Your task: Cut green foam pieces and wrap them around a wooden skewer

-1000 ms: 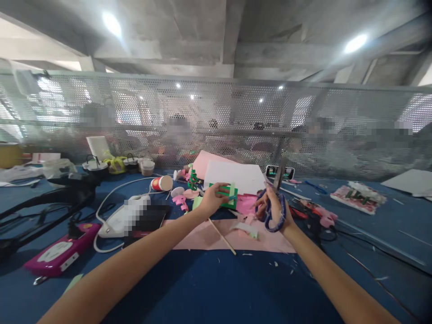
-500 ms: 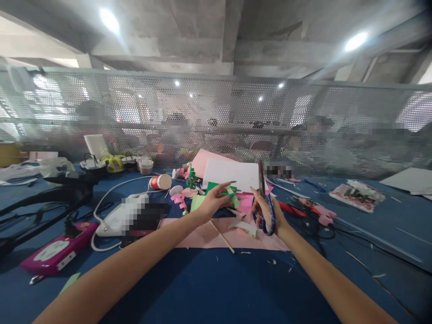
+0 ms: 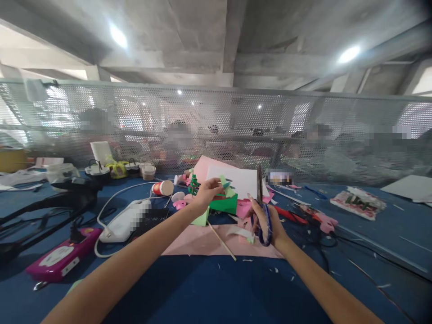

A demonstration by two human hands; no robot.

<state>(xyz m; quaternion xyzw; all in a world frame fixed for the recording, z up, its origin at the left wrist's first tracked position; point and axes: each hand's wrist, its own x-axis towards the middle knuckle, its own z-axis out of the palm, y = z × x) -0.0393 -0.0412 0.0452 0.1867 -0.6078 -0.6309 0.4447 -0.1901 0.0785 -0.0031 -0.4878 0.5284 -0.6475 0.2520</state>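
My left hand (image 3: 209, 191) pinches a small light green paper piece (image 3: 229, 191) between thumb and fingers, above the heap of coloured paper. My right hand (image 3: 275, 225) is closed around the scissors (image 3: 265, 231), with their blue-wrapped handles and the blades pointing up, apart from the paper piece. Whether the blades are parted cannot be made out. Beneath my left hand lies a green paper sheet (image 3: 222, 204), with a light green sheet (image 3: 201, 219) beside it. A white sheet (image 3: 245, 181) leans behind, over a pink sheet (image 3: 201, 167).
A pink paper strip (image 3: 192, 243) bears a thin wooden stick (image 3: 222, 242) and scraps. At left are a magenta power strip (image 3: 64, 254), a white device with a cable (image 3: 118, 225) and a red-labelled roll (image 3: 162, 188). Red-handled pliers (image 3: 290, 215) lie right. A perforated metal screen (image 3: 216, 112) stands behind.
My left hand has taken up the light green paper piece from among the paper and raised it. My right hand still grips the scissors. The view has tilted up slightly.
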